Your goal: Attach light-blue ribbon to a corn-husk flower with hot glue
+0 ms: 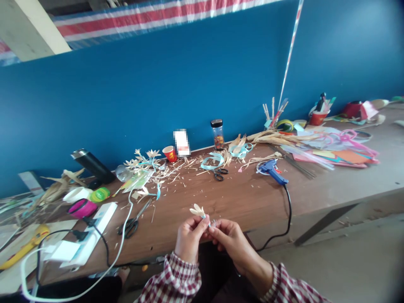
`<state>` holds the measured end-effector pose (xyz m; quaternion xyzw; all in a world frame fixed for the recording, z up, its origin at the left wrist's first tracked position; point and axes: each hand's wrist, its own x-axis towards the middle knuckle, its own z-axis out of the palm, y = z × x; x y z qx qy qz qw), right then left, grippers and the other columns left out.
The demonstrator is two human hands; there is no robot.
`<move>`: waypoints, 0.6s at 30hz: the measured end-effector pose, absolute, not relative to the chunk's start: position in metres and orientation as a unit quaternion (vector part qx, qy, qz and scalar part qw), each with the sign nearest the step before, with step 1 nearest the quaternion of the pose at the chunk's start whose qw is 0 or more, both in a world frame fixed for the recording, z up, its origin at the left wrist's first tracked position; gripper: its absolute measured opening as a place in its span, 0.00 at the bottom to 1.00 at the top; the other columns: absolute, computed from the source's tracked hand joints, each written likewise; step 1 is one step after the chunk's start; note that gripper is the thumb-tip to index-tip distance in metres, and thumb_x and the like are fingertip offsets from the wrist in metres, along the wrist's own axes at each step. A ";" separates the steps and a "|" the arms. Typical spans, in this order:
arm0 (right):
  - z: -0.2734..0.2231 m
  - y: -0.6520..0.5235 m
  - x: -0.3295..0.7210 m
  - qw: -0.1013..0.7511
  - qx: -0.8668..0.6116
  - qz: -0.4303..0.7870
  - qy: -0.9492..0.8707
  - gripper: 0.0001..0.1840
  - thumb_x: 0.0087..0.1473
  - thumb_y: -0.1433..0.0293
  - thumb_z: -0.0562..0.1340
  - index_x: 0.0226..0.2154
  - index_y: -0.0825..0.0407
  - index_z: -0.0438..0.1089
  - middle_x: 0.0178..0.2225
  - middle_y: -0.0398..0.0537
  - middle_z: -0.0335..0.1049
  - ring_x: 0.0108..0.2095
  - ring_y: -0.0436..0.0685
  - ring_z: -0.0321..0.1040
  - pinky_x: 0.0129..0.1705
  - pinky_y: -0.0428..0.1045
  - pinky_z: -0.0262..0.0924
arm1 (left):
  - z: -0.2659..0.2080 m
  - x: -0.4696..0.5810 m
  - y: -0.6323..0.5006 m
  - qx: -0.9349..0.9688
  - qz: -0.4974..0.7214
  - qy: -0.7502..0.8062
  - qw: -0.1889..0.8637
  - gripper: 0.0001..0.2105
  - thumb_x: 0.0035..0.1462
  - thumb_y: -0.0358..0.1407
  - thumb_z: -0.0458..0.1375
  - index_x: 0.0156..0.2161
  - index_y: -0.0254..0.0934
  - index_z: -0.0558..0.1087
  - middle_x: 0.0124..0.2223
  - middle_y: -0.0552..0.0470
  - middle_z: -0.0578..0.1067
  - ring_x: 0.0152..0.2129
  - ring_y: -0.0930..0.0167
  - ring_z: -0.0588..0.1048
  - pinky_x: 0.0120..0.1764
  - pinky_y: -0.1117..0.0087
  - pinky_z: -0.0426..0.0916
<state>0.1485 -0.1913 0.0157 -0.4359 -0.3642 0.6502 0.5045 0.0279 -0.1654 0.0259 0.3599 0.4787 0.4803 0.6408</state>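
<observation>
A small pale husk flower points up and left above the table's front edge. Its base is wrapped in light blue tape, and my left hand pinches it there between thumb and fingers. Close beside it, my right hand is closed in a pinch at the lower end, where a bit of blue tape shows between the fingertips. A small translucent scrap peeks out over the right fingers; what it is I cannot tell. The lower stem is hidden by the fingers.
Black scissors lie left, a second pair farther back. A blue glue gun rests right, its cord over the edge. A white power strip, finished husk flowers, a red cup, a jar and scraps surround.
</observation>
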 end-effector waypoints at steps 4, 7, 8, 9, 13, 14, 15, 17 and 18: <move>0.018 -0.191 0.150 0.493 -0.433 0.666 -0.355 0.21 0.41 0.54 0.67 0.23 0.57 0.69 0.19 0.42 0.65 0.19 0.44 0.56 0.19 0.40 0.48 | 0.036 0.030 -0.167 0.310 0.494 0.466 0.666 0.14 0.36 0.39 0.69 0.26 0.31 0.73 0.22 0.54 0.73 0.15 0.76 0.69 0.21 0.74 0.69; 0.020 -0.193 0.150 0.491 -0.417 0.687 -0.337 0.20 0.42 0.55 0.67 0.21 0.57 0.68 0.19 0.41 0.64 0.18 0.43 0.54 0.18 0.40 0.47 | 0.038 0.031 -0.168 0.304 0.496 0.452 0.677 0.13 0.36 0.38 0.69 0.25 0.31 0.74 0.21 0.54 0.73 0.14 0.78 0.69 0.19 0.77 0.66; 0.020 -0.194 0.150 0.492 -0.412 0.688 -0.338 0.20 0.42 0.56 0.67 0.21 0.57 0.68 0.19 0.41 0.64 0.18 0.43 0.54 0.17 0.39 0.46 | 0.037 0.030 -0.167 0.305 0.497 0.451 0.676 0.12 0.37 0.38 0.69 0.24 0.30 0.74 0.20 0.55 0.72 0.14 0.79 0.68 0.18 0.79 0.65; 0.019 -0.194 0.150 0.494 -0.409 0.688 -0.340 0.20 0.43 0.56 0.67 0.22 0.57 0.68 0.19 0.41 0.64 0.18 0.43 0.53 0.17 0.39 0.46 | 0.036 0.030 -0.167 0.306 0.498 0.450 0.675 0.12 0.37 0.38 0.69 0.23 0.30 0.74 0.19 0.55 0.72 0.14 0.79 0.68 0.18 0.80 0.64; 0.015 -0.196 0.150 0.498 -0.397 0.690 -0.344 0.19 0.45 0.57 0.66 0.23 0.58 0.68 0.20 0.42 0.65 0.18 0.42 0.53 0.17 0.39 0.46 | 0.033 0.027 -0.165 0.316 0.490 0.444 0.681 0.12 0.37 0.38 0.69 0.21 0.30 0.73 0.19 0.55 0.72 0.13 0.81 0.66 0.18 0.81 0.64; 0.014 -0.196 0.150 0.497 -0.394 0.696 -0.338 0.19 0.45 0.57 0.66 0.23 0.58 0.68 0.20 0.42 0.65 0.18 0.42 0.53 0.17 0.39 0.46 | 0.033 0.027 -0.165 0.319 0.486 0.444 0.682 0.12 0.37 0.38 0.69 0.21 0.30 0.73 0.19 0.55 0.71 0.13 0.81 0.66 0.18 0.80 0.64; 0.012 -0.195 0.151 0.496 -0.388 0.704 -0.328 0.19 0.45 0.57 0.66 0.23 0.58 0.68 0.20 0.42 0.65 0.18 0.42 0.53 0.17 0.39 0.46 | 0.033 0.027 -0.165 0.322 0.482 0.445 0.682 0.12 0.38 0.38 0.68 0.23 0.30 0.74 0.19 0.55 0.72 0.13 0.80 0.67 0.18 0.80 0.64; 0.010 -0.194 0.152 0.495 -0.372 0.726 -0.300 0.18 0.44 0.58 0.67 0.23 0.58 0.68 0.20 0.41 0.64 0.17 0.41 0.52 0.18 0.38 0.46 | 0.034 0.027 -0.166 0.333 0.473 0.445 0.684 0.12 0.40 0.39 0.68 0.29 0.31 0.76 0.23 0.53 0.74 0.15 0.78 0.70 0.21 0.77 0.67; 0.008 -0.194 0.152 0.494 -0.362 0.737 -0.286 0.18 0.44 0.59 0.67 0.23 0.58 0.68 0.19 0.40 0.63 0.17 0.41 0.51 0.18 0.38 0.46 | 0.033 0.027 -0.167 0.339 0.468 0.443 0.685 0.14 0.40 0.39 0.67 0.32 0.31 0.76 0.25 0.52 0.76 0.17 0.76 0.71 0.22 0.76 0.69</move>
